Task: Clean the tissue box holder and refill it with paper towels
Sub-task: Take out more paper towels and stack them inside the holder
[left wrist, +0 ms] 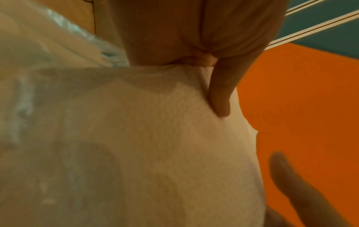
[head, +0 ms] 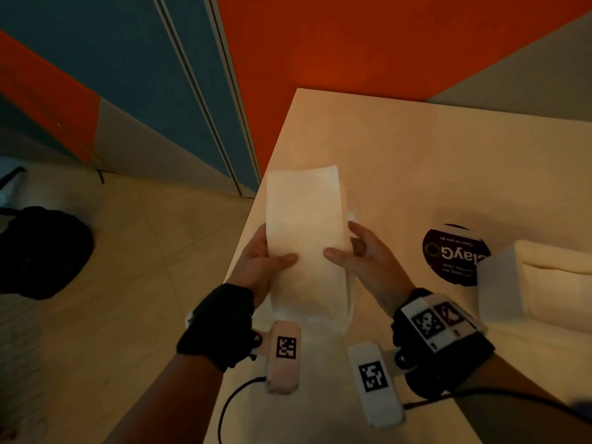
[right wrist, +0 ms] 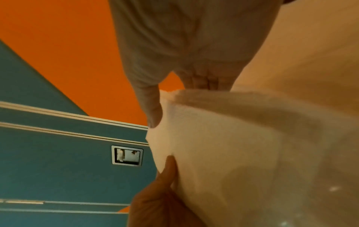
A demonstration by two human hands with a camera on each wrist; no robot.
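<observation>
A stack of white paper towels [head: 304, 219] is held upright over the near left corner of the pale table [head: 416, 155]. Its lower end sits in clear plastic wrap [head: 320, 318]. My left hand [head: 266, 261] grips the stack's left edge, thumb across the front. My right hand [head: 355, 254] grips the right edge the same way. The left wrist view shows my left thumb [left wrist: 221, 95] pressing the towels [left wrist: 155, 153]. The right wrist view shows my right thumb [right wrist: 151, 107] on the towels [right wrist: 233, 153]. The white tissue box holder [head: 544, 283] stands on the table at the right.
A round dark "ClayGo" sign [head: 451, 254] stands between my right hand and the holder. A black bag [head: 45, 251] lies on the tiled floor to the left. Blue locker doors [head: 128, 75] and an orange wall [head: 384, 43] rise behind the table.
</observation>
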